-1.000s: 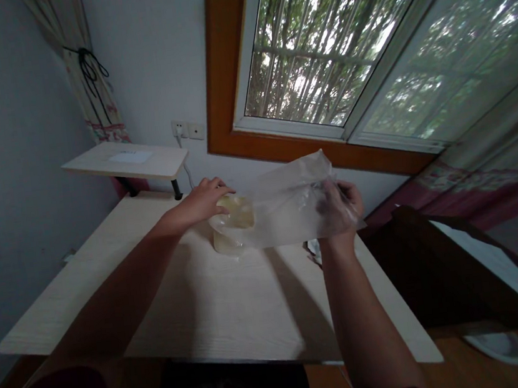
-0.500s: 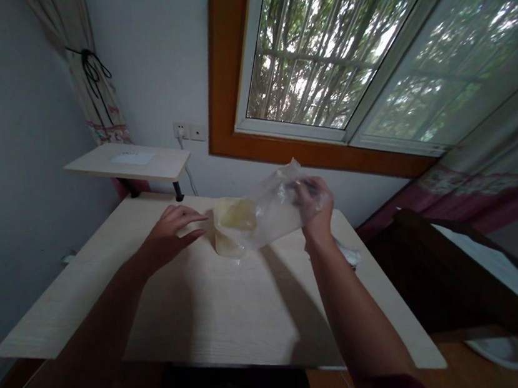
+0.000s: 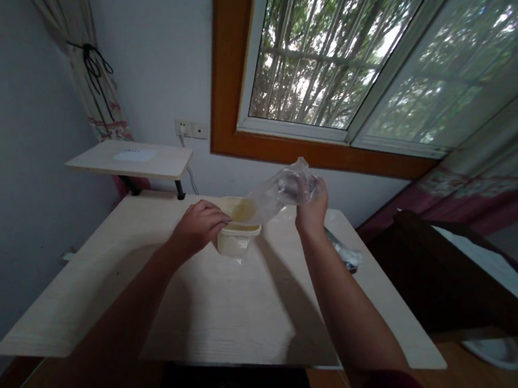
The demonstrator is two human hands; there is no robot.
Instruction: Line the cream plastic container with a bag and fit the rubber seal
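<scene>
The person's left forearm (image 3: pixel 143 290) reaches diagonally inward, and the left hand (image 3: pixel 200 224) has its fingers (image 3: pixel 216 213) near together. The right forearm (image 3: pixel 347 299) stands more steeply; the right hand (image 3: pixel 312 209) is raised, with fingers curled.

V. dim; daylight thru window (image 3: pixel 344 45), shadows on table (image 3: pixel 235 310).

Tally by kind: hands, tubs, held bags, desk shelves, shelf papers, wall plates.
Hands: 2 (left hand, right hand)
Tub: 1
Held bag: 1
Shelf: 1
Paper: 1
Wall plates: 2
Total: 8
</scene>
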